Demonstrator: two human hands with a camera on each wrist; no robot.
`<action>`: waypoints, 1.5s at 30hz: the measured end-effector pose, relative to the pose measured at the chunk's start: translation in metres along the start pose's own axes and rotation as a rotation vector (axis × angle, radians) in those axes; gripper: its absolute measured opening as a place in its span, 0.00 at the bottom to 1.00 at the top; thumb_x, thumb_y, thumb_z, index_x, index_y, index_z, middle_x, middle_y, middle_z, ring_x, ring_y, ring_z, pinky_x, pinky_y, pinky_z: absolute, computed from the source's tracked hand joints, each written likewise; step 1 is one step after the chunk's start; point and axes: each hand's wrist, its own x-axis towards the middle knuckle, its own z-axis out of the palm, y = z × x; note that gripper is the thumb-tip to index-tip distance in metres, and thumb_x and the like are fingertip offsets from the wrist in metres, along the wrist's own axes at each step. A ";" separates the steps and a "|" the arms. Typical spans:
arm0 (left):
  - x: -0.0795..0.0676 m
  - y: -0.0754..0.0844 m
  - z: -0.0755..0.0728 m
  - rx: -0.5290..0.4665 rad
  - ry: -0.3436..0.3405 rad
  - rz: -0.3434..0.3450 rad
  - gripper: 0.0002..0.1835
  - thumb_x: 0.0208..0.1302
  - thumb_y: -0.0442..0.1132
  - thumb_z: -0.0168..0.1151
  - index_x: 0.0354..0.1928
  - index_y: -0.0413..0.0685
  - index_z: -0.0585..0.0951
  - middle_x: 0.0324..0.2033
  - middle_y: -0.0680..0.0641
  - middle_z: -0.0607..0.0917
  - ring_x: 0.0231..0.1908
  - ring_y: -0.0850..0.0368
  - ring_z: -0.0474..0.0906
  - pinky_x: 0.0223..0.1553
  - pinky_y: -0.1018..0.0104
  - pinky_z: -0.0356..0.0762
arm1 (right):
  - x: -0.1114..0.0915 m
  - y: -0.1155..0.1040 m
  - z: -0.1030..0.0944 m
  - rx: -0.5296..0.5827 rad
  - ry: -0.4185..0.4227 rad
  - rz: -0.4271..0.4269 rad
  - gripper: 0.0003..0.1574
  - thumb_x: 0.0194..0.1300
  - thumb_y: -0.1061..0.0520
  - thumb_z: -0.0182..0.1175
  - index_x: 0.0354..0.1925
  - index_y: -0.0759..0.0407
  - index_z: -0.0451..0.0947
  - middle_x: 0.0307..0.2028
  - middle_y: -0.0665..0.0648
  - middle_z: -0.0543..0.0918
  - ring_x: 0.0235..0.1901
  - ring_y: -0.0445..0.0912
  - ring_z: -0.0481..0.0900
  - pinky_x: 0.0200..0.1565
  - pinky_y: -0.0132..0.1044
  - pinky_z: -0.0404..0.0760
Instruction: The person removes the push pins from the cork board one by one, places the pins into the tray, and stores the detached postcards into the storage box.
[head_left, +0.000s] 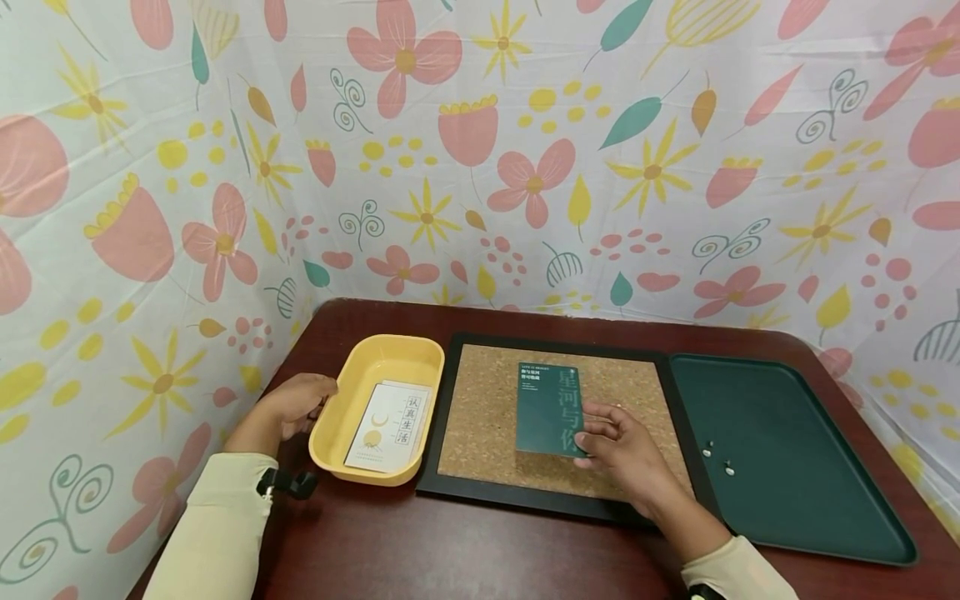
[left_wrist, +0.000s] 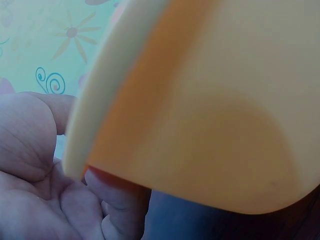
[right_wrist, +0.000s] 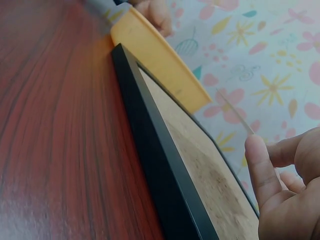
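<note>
My right hand (head_left: pixel 628 457) pinches a dark green card (head_left: pixel 542 410) with pale printed characters by its right edge, thumb on top. The card is over the cork board (head_left: pixel 474 417), with a shadow beneath it. In the right wrist view the card shows edge-on as a thin strip, raised above the board. My left hand (head_left: pixel 297 403) holds the left side of the yellow plastic bin (head_left: pixel 321 446); in the left wrist view its fingers (left_wrist: pixel 122 205) curl by the bin's wall. Inside the bin lie white printed cards (head_left: pixel 386 437), the top one showing a yellow drawing.
Right of the black-framed board is a dark green tray (head_left: pixel 810 467). Small pushpins (head_left: pixel 729 469) lie near its left edge. Everything stands on a dark red wooden table (head_left: pixel 480 550). A floral cloth (head_left: pixel 540 242) hangs behind and to the left.
</note>
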 end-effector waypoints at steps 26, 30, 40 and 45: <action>0.000 -0.001 -0.001 0.002 0.006 0.002 0.17 0.75 0.40 0.45 0.49 0.32 0.77 0.31 0.43 0.79 0.27 0.53 0.76 0.31 0.57 0.83 | 0.006 -0.006 0.022 0.024 0.002 -0.009 0.37 0.73 0.65 0.61 0.74 0.64 0.60 0.61 0.71 0.70 0.48 0.52 0.82 0.46 0.44 0.86; -0.002 -0.001 0.001 0.001 0.006 0.004 0.17 0.76 0.40 0.46 0.50 0.31 0.77 0.34 0.42 0.80 0.29 0.52 0.76 0.32 0.57 0.83 | 0.006 -0.007 0.025 0.023 0.006 -0.008 0.37 0.73 0.65 0.61 0.74 0.65 0.60 0.60 0.70 0.71 0.47 0.52 0.82 0.46 0.44 0.86; -0.002 -0.001 0.000 -0.004 0.000 0.007 0.17 0.75 0.40 0.46 0.49 0.32 0.77 0.31 0.43 0.79 0.26 0.54 0.75 0.30 0.57 0.83 | 0.009 -0.008 0.036 0.065 0.012 -0.004 0.34 0.71 0.69 0.60 0.72 0.64 0.63 0.57 0.69 0.72 0.46 0.52 0.82 0.46 0.44 0.86; -0.001 0.000 0.000 0.000 0.003 0.008 0.17 0.75 0.40 0.46 0.50 0.32 0.77 0.31 0.43 0.80 0.27 0.53 0.75 0.31 0.57 0.83 | 0.010 -0.009 0.041 0.075 0.014 -0.010 0.34 0.71 0.69 0.60 0.71 0.64 0.64 0.56 0.69 0.74 0.45 0.52 0.83 0.44 0.44 0.87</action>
